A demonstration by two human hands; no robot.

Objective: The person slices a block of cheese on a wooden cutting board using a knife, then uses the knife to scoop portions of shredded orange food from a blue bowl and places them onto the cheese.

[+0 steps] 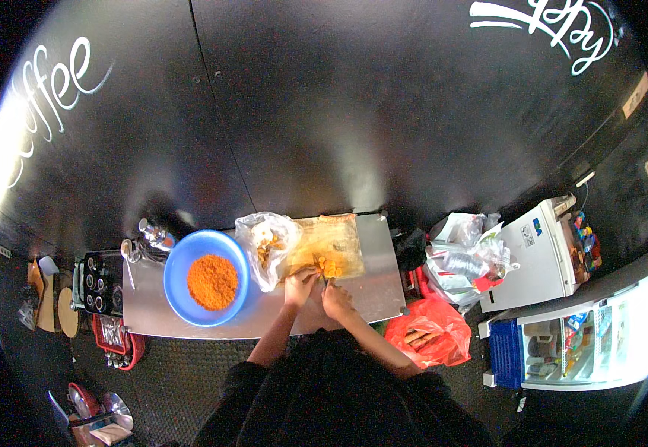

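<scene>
My right hand [337, 299] grips the handle of a knife [323, 275], whose blade points away from me over a worn wooden cutting board [329, 237]. Round orange slices [330, 268], which look like carrot, lie just right of the blade. At the board's near edge, my left hand [300, 285] has its fingers bent close to the knife; whatever is under them is too small to make out. Left of the board sits a clear plastic bag [262, 268] with orange and pale scraps [268, 246] in it. A blue bowl [176, 296] farther left contains finely shredded orange food [213, 282].
All this stands on a steel table [377, 290] against a black wall [301, 112]. A jar [156, 234] is at its back left. Below the right corner hangs or stands a red plastic bag [447, 329]. Filled plastic bags [463, 257] and a white fridge [528, 251] are right.
</scene>
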